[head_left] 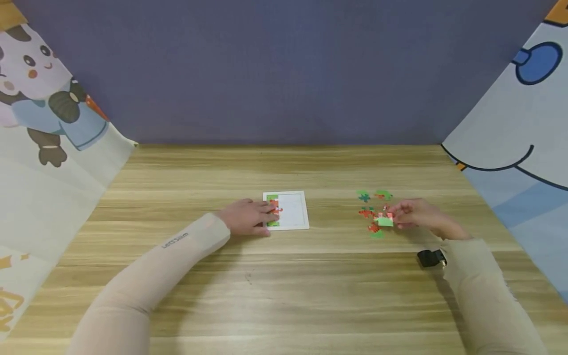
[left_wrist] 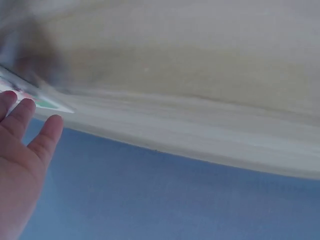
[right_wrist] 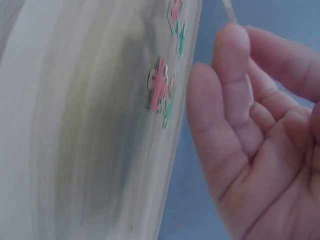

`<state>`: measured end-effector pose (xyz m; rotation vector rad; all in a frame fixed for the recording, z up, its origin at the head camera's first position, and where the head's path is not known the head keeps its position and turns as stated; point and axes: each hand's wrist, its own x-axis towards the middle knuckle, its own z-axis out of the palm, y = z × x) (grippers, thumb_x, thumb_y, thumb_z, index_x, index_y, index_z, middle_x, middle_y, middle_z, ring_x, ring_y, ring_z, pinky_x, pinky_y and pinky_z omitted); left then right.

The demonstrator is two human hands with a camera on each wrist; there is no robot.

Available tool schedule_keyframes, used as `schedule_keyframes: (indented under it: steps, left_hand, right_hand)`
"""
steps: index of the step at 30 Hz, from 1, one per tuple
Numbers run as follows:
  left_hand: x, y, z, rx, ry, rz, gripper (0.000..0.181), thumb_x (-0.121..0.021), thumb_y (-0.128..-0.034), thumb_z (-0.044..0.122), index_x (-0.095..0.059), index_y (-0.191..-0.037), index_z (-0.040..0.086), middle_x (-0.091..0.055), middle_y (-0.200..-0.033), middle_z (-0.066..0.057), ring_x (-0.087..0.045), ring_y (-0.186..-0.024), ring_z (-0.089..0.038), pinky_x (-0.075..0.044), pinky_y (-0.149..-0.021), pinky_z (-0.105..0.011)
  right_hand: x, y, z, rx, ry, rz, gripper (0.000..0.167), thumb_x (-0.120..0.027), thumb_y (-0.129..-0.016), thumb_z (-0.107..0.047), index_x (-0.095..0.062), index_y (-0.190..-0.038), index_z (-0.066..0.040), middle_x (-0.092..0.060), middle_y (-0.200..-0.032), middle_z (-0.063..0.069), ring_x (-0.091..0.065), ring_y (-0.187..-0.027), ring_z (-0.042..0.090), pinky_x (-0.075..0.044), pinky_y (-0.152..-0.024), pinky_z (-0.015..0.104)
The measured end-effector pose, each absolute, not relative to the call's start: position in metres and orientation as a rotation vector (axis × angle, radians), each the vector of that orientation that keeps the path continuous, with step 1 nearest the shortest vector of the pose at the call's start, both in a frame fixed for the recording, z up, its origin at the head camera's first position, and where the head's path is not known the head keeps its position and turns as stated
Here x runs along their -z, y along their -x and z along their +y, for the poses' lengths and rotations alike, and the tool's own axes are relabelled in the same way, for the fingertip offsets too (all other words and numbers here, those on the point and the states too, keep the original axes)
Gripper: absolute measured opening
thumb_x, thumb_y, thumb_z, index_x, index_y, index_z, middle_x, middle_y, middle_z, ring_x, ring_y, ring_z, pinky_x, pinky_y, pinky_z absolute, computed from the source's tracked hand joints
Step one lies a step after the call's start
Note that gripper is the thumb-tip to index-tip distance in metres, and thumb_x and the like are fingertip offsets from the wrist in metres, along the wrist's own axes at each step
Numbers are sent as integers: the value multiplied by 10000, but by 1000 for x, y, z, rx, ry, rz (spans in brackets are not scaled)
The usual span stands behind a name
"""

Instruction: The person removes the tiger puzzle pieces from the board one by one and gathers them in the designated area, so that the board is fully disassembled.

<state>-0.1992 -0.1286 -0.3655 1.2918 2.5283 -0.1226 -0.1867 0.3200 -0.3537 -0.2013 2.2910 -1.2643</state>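
On the left part of a white puzzle tray (head_left: 306,212) lies my left hand (head_left: 246,217), its fingers stretched over a strip of red and green pieces fitted along that side. The left wrist view shows the spread fingers at the tray's edge (left_wrist: 60,106). My right hand (head_left: 410,214) pinches a puzzle piece (head_left: 385,222), green below with red and white above, between thumb and fingertips. From the right wrist only a thin edge of that piece (right_wrist: 228,9) shows. Loose red and green puzzle pieces (head_left: 366,213) lie just left of the right hand.
More loose pieces (head_left: 383,195) lie behind the held one, and another (head_left: 376,233) in front. A black device (head_left: 428,258) sits at the right wrist. A dark blue panel (head_left: 284,74) rises behind the wooden table (head_left: 284,296), with printed cartoon panels on both sides.
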Motion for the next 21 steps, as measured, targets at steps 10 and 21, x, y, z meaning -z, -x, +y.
schedule_keyframes:
  steps: [10, 21]
  left_hand:
    - [365, 199, -126, 119, -1404, 2527, 529, -466, -996, 432, -451, -1448, 156, -399, -1484, -113, -365, -1367, -255, -370, -1030, -500]
    - [360, 200, -123, 98, -1348, 2506, 528, -480, -993, 426, -446, -1451, 167, -400, -1482, -116, -383, -1355, -279, -345, -1047, -525]
  right_hand:
    - [350, 183, 327, 1229, 175, 2260, 435, -567, -890, 16, -425, -1237, 237, -651, -908, 42, -647, -782, 107, -554, -731, 288]
    - [350, 179, 336, 1221, 90, 2245, 422, -593, -895, -9, -457, -1233, 202, -653, -954, 18, -653, -817, 109, -553, -767, 302]
